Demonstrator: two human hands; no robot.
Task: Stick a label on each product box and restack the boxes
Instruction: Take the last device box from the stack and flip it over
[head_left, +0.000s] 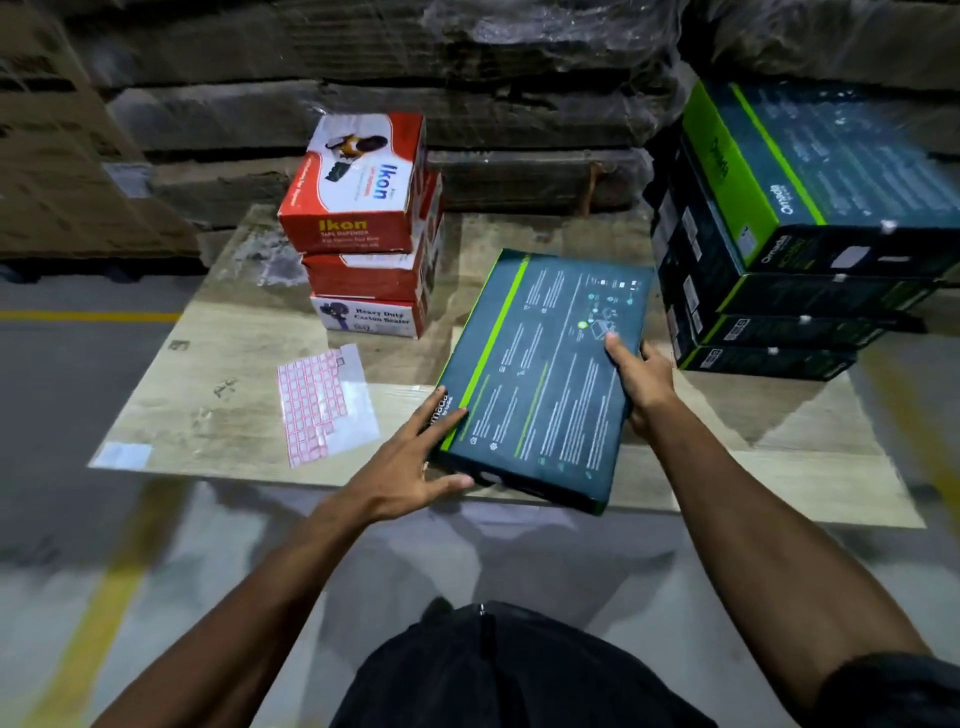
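A flat dark teal box with a green stripe (540, 374) lies tilted over the flattened cardboard sheet (234, 374), back side up. My left hand (415, 462) holds its near left corner, fingers spread along the edge and thumb under the corner. My right hand (641, 382) grips its right edge, thumb on top. A sheet of red-and-white labels (327, 405) lies on the cardboard left of the box. A stack of several matching dark boxes (779, 249) stands at the right.
Three red-and-white Ikon tape dispenser boxes (363, 228) are stacked at the back of the cardboard. Shrink-wrapped pallets of flat cartons (415, 78) rise behind. The grey floor has yellow lines (88, 315).
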